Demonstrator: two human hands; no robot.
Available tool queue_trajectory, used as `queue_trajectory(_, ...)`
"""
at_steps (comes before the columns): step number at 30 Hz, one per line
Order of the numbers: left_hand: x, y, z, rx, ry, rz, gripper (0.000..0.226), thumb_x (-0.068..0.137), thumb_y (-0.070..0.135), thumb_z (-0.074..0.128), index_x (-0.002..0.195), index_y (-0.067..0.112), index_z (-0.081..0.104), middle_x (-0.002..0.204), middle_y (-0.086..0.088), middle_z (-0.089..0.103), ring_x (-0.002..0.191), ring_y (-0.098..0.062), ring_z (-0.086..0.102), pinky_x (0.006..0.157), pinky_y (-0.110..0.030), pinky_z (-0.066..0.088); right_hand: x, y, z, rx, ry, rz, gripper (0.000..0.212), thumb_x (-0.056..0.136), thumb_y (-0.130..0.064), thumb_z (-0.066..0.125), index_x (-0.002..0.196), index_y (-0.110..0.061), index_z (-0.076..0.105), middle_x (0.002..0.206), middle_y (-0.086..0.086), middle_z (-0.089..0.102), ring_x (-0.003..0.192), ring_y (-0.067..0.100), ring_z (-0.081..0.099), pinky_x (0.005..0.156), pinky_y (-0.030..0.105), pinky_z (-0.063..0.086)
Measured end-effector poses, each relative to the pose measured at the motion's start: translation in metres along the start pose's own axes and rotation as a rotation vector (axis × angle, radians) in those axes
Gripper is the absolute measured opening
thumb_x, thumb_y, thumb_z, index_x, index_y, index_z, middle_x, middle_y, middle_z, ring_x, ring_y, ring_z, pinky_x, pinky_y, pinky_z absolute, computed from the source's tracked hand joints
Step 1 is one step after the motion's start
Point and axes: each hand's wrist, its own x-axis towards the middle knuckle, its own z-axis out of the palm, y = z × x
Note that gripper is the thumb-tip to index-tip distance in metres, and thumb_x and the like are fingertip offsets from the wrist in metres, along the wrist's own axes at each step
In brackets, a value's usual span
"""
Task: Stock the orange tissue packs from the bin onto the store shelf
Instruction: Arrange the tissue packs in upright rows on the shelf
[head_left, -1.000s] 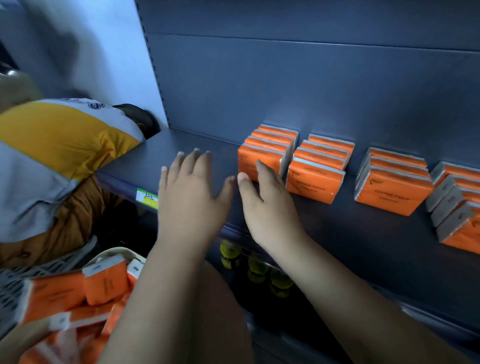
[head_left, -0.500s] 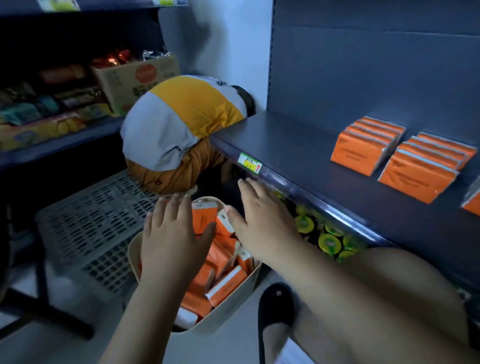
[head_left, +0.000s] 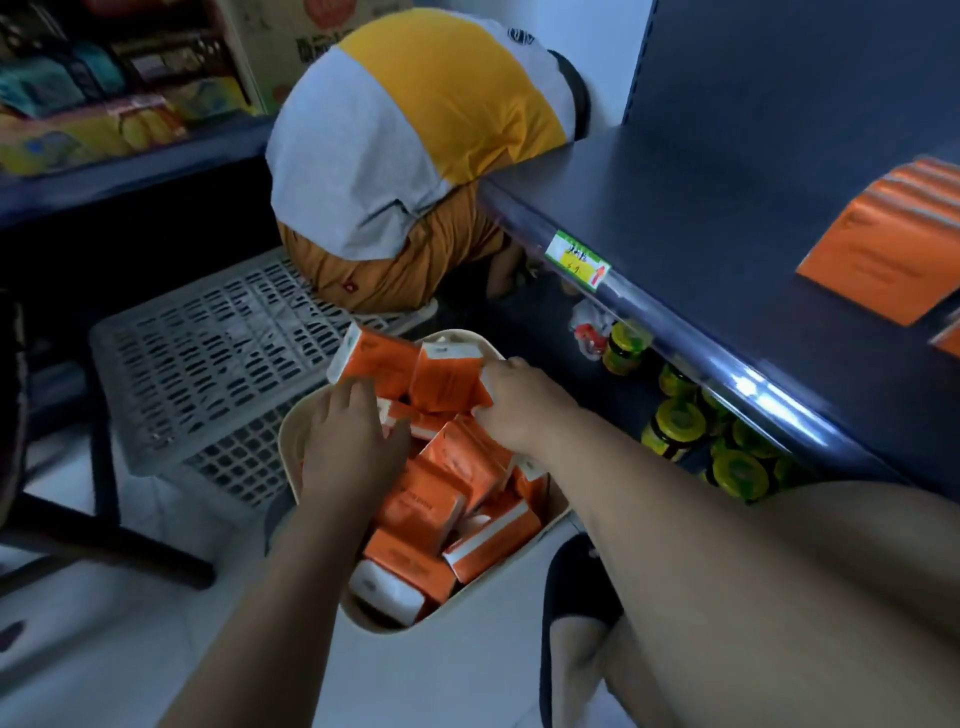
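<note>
A cream bin (head_left: 291, 447) on the floor holds several orange tissue packs (head_left: 457, 467) in a loose heap. My left hand (head_left: 348, 441) reaches into the bin's left side and its fingers close on an orange pack (head_left: 374, 358) at the far rim. Beside it, my right hand (head_left: 519, 410) grips another orange pack (head_left: 447, 379). Both packs sit raised at the bin's far end. At the right edge of the view, stocked orange packs (head_left: 883, 254) stand in a row on the dark store shelf (head_left: 701, 208).
A person in a yellow and grey shirt (head_left: 415, 119) crouches against the shelf end, just beyond the bin. A grey slatted crate (head_left: 218, 353) lies left of the bin. Yellow-lidded jars (head_left: 680, 421) fill the lower shelf. My knee and black shoe (head_left: 571, 587) are beside the bin.
Both hands left the shelf, dropped down to the bin and took hold of packs at its far end. The view swung down and left with them.
</note>
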Motion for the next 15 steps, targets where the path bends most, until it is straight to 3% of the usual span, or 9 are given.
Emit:
queue_trajectory(2, 0.024, -0.008, 0.003, -0.017, 0.047, -0.041, 0.061, 0.093, 0.037, 0.064, 0.145, 0.011, 0.044, 0.151, -0.015, 0.048, 0.137, -0.038, 0.046, 0.102, -0.053, 0.048, 0.026, -0.011, 0.005, -0.003, -0.005, -0.041, 0.071, 0.093, -0.033, 0.06, 0.157, -0.02, 0.032, 0.157, 0.008, 0.039, 0.138, 0.035, 0.045, 0.11, 0.049, 0.045)
queue_trajectory(5, 0.061, -0.019, 0.01, -0.115, 0.007, -0.13, 0.069, 0.089, 0.027, 0.061, 0.151, 0.015, 0.035, 0.153, -0.016, 0.044, 0.142, -0.039, 0.039, 0.106, -0.06, 0.045, 0.057, -0.023, 0.011, -0.034, -0.02, -0.118, 0.086, 0.094, -0.021, 0.058, 0.165, -0.024, 0.01, 0.17, 0.003, 0.021, 0.156, 0.033, 0.019, 0.123, 0.047, 0.028)
queue_trajectory(8, 0.091, -0.031, 0.022, -0.161, 0.005, -0.153, 0.064, 0.075, 0.02, 0.055, 0.138, 0.014, 0.045, 0.131, -0.018, 0.06, 0.123, -0.042, 0.055, 0.098, -0.062, 0.05, 0.078, -0.027, 0.018, -0.136, 0.007, -0.203, 0.093, 0.094, -0.015, 0.057, 0.166, -0.024, -0.001, 0.172, 0.004, 0.016, 0.159, 0.032, 0.005, 0.127, 0.048, 0.014)
queue_trajectory(10, 0.098, -0.035, 0.029, -0.138, 0.044, -0.148, 0.054, 0.073, 0.015, 0.056, 0.127, 0.014, 0.055, 0.117, -0.015, 0.062, 0.11, -0.04, 0.059, 0.088, -0.052, 0.051, 0.085, -0.022, 0.024, -0.136, 0.034, -0.194, 0.089, 0.093, -0.016, 0.059, 0.165, -0.025, 0.008, 0.167, 0.006, 0.026, 0.155, 0.034, 0.018, 0.125, 0.047, 0.021)
queue_trajectory(12, 0.096, -0.036, 0.031, -0.129, 0.078, -0.13, 0.042, 0.074, 0.008, 0.061, 0.116, 0.01, 0.061, 0.112, -0.017, 0.058, 0.104, -0.041, 0.056, 0.079, -0.043, 0.044, 0.084, -0.014, 0.032, -0.136, 0.101, -0.15, 0.07, 0.093, -0.018, 0.06, 0.157, -0.028, 0.032, 0.156, 0.007, 0.034, 0.141, 0.034, 0.036, 0.116, 0.044, 0.033)
queue_trajectory(15, 0.085, -0.035, 0.031, -0.198, 0.073, -0.104, 0.03, 0.074, 0.01, 0.065, 0.103, 0.018, 0.06, 0.102, -0.009, 0.059, 0.092, -0.033, 0.058, 0.071, -0.043, 0.049, 0.079, -0.004, 0.042, -0.125, 0.222, -0.14, 0.041, 0.096, -0.019, 0.055, 0.137, -0.024, 0.052, 0.14, 0.006, 0.048, 0.125, 0.033, 0.049, 0.1, 0.042, 0.043)
